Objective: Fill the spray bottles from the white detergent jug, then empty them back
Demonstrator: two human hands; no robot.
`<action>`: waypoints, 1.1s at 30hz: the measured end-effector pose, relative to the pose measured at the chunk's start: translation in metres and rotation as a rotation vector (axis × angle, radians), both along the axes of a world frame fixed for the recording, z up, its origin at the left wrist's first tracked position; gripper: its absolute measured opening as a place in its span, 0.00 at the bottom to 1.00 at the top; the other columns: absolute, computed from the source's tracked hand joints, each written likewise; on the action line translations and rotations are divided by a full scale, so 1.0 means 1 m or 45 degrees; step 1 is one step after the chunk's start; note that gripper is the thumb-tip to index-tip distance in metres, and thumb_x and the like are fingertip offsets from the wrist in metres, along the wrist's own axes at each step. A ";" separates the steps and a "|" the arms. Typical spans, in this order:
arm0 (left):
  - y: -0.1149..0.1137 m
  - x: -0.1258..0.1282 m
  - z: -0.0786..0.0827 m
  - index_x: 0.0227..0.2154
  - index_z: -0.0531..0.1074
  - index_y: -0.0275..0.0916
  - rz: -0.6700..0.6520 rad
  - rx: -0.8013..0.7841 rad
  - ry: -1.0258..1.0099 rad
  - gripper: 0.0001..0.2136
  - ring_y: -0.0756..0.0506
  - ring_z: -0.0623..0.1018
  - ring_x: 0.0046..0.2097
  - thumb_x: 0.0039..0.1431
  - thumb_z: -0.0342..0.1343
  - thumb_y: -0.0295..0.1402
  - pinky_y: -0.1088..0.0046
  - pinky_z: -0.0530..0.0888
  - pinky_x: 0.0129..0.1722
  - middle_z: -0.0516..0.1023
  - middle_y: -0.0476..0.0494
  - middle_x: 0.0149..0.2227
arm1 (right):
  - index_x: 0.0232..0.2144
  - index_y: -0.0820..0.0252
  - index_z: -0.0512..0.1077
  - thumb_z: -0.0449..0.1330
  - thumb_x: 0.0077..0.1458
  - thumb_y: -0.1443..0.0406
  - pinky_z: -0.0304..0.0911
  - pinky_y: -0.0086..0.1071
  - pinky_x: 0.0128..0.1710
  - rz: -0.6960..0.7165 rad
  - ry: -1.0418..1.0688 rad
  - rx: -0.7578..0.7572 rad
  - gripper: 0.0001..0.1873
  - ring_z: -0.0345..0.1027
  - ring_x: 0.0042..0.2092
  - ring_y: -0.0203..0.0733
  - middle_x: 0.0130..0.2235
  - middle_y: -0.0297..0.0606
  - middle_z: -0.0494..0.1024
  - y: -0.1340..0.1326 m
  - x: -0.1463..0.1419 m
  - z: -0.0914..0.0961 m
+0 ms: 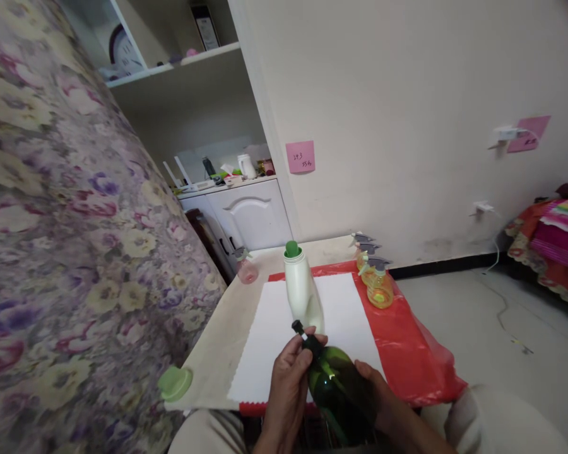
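A dark green pump bottle (336, 384) with a black pump top (304, 333) is tilted toward the upper left above the table's front edge. The fingers of my left hand (288, 375) are closed around the black collar at its neck. Round the bottle's right side wraps my right hand (378, 391), its fingertips partly hidden behind the green body. Just beyond stands a white jug-like bottle (300, 284), uncapped, with a green spout (292, 248) in its mouth. A light green cap (175, 383) lies at the table's front left corner.
White paper (260, 347) and a red plastic sheet (411, 353) cover part of the table (208, 353). Several yellow spray bottles (380, 290) line the right edge; a pink spray bottle (247, 270) stands back left. A floral curtain (76, 252) borders the left side, a wall (383, 126) the back.
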State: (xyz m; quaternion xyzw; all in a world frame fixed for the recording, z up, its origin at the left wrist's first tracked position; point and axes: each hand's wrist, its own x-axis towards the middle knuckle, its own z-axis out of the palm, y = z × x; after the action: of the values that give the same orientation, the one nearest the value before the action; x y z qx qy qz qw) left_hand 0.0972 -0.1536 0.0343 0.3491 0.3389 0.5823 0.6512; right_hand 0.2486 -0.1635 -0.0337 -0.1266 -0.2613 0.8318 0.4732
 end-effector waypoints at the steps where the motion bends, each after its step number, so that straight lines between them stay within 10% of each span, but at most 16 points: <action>1: 0.000 0.001 0.002 0.44 0.74 0.35 -0.014 -0.001 -0.021 0.22 0.41 0.80 0.41 0.46 0.68 0.36 0.68 0.75 0.40 0.82 0.36 0.40 | 0.42 0.62 0.78 0.63 0.49 0.50 0.63 0.39 0.48 0.002 0.001 0.012 0.24 0.73 0.43 0.50 0.40 0.43 0.82 0.000 0.001 0.001; 8: 0.003 0.001 -0.001 0.39 0.74 0.37 0.189 -0.005 0.095 0.17 0.42 0.80 0.44 0.47 0.67 0.37 0.71 0.74 0.41 0.82 0.39 0.41 | 0.54 0.59 0.69 0.69 0.44 0.54 0.62 0.39 0.46 -0.089 -0.136 0.452 0.34 0.68 0.50 0.52 0.51 0.43 0.75 0.006 -0.002 0.022; 18: 0.002 -0.005 -0.005 0.43 0.75 0.36 0.011 -0.028 0.060 0.20 0.39 0.80 0.43 0.47 0.67 0.38 0.65 0.74 0.43 0.82 0.36 0.40 | 0.53 0.58 0.70 0.63 0.48 0.52 0.59 0.44 0.52 0.027 -0.047 0.280 0.31 0.69 0.50 0.54 0.48 0.44 0.77 -0.001 0.000 0.018; 25: -0.004 -0.001 -0.004 0.46 0.74 0.37 0.294 -0.043 0.348 0.21 0.42 0.79 0.42 0.50 0.65 0.40 0.69 0.74 0.41 0.82 0.38 0.42 | 0.53 0.54 0.66 0.74 0.35 0.55 0.54 0.47 0.57 -0.268 -0.334 0.582 0.42 0.63 0.56 0.57 0.54 0.44 0.73 0.015 -0.012 -0.007; 33: -0.004 -0.007 -0.003 0.41 0.73 0.38 -0.067 0.039 0.121 0.18 0.42 0.80 0.38 0.48 0.66 0.40 0.74 0.72 0.31 0.81 0.38 0.41 | 0.56 0.57 0.66 0.67 0.45 0.55 0.61 0.48 0.52 0.073 -0.076 0.364 0.36 0.64 0.55 0.59 0.52 0.44 0.74 -0.004 -0.006 0.019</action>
State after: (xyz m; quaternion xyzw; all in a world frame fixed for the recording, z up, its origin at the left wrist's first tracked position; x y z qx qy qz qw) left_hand 0.0903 -0.1577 0.0313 0.3953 0.3512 0.5528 0.6440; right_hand 0.2423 -0.1679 -0.0149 -0.0749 -0.3946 0.7951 0.4544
